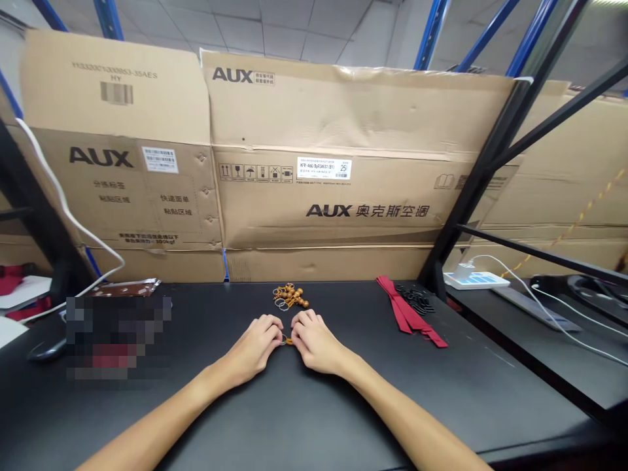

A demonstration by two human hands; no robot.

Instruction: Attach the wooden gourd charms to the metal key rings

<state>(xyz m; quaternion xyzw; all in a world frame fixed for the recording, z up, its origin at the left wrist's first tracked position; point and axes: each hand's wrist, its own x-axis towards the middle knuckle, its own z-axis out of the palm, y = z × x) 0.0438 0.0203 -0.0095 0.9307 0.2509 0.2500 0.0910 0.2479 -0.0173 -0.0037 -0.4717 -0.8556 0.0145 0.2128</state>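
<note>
Low over the black tabletop, my left hand point(258, 341) and my right hand point(314, 340) face each other with curled fingers. Between them a keychain point(288, 341) shows in part, a silver split ring at the left and a short yellow-brown piece at the right. The fingers of my left hand close on the ring side, those of my right hand on the yellow-brown side, whose far end they hide. Just beyond my fingertips lies a small pile of similar keychains point(290, 296), with wooden-looking beads, yellow-brown cords and metal rings.
Red fabric strips point(409, 311) lie to the right, beside a heap of black clips or buckles point(416, 299). A dark packet point(125, 288) rests at the left near a pixelated patch. Cardboard sheets point(314, 229) stand behind the table point(235, 418). A white power strip point(475, 281) sits beyond the black frame post.
</note>
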